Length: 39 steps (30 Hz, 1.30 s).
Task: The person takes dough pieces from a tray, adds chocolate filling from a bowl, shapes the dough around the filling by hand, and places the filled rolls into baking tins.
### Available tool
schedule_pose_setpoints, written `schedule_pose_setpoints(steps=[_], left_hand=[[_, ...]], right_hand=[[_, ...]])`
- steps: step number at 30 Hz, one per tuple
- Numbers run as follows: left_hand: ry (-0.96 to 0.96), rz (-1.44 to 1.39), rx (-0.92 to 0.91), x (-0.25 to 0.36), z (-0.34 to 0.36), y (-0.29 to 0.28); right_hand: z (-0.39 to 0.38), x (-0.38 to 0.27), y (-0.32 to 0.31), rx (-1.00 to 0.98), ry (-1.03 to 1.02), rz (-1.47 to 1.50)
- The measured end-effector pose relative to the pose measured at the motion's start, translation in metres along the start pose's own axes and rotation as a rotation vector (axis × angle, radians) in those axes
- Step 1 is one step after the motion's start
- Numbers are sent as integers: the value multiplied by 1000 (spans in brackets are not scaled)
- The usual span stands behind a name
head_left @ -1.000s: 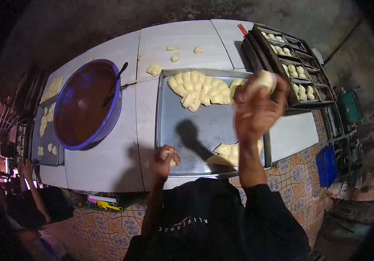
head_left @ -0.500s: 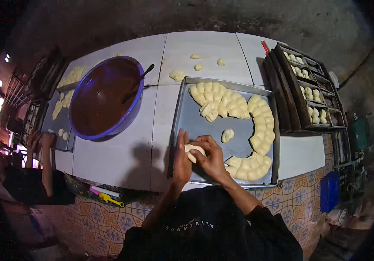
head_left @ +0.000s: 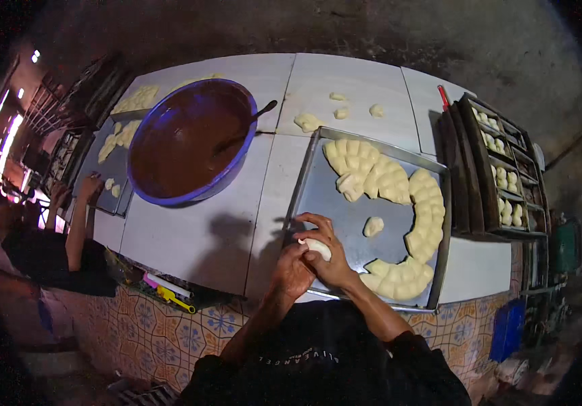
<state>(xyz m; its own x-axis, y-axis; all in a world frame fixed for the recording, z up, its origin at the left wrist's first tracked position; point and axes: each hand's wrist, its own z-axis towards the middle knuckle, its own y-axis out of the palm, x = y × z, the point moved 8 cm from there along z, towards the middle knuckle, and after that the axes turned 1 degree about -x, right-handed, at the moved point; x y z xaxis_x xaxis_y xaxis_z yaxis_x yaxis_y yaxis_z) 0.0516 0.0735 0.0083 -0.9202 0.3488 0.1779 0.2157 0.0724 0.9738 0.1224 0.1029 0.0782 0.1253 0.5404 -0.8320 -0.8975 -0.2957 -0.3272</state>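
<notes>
A pale piece of dough [head_left: 317,249] is held between my two hands, over the near left corner of a metal tray [head_left: 309,177]. My left hand [head_left: 292,273] is closed, its fingers gripping the dough from the left. From the right, my right hand [head_left: 330,256] curls its fingers over and around the same piece. Inside the tray, scored dough strips [head_left: 426,213] form a curve along the far and right sides. One loose dough lump [head_left: 373,227] lies by itself in the middle of the tray.
Left of the tray stands a large blue basin [head_left: 199,196] of brown filling with a spoon [head_left: 266,108]. Small dough bits [head_left: 308,122] lie beyond the tray. At right are stacked dark moulds [head_left: 501,169] holding dough balls. A co-worker's hands [head_left: 88,189] are at another tray, far left.
My left hand has gone from flat and upright to closed on the dough. My right hand has turned over it. The whole view has shifted, moving the table slightly right in the picture.
</notes>
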Motion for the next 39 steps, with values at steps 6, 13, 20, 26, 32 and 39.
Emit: schedule_pose_setpoints(steps=[6,13,20,26,32,39], left_hand=[[-182,125,-350,63,27,39],[369,1916,771,367,99,4],[-173,1821,623,306,115,-8],[333,1645,291,222,85,32],[-66,889,265,67,38,15],[-59,896,301,40,13,5]], right_hand=[[-15,65,6,-15,358,757],[3,44,-16,133,259,764],[-24,82,-8,267,451,923],[-16,96,13,242,547,1022],[-45,115,33,444,790,1102],[-36,16,1,165,78,-398]])
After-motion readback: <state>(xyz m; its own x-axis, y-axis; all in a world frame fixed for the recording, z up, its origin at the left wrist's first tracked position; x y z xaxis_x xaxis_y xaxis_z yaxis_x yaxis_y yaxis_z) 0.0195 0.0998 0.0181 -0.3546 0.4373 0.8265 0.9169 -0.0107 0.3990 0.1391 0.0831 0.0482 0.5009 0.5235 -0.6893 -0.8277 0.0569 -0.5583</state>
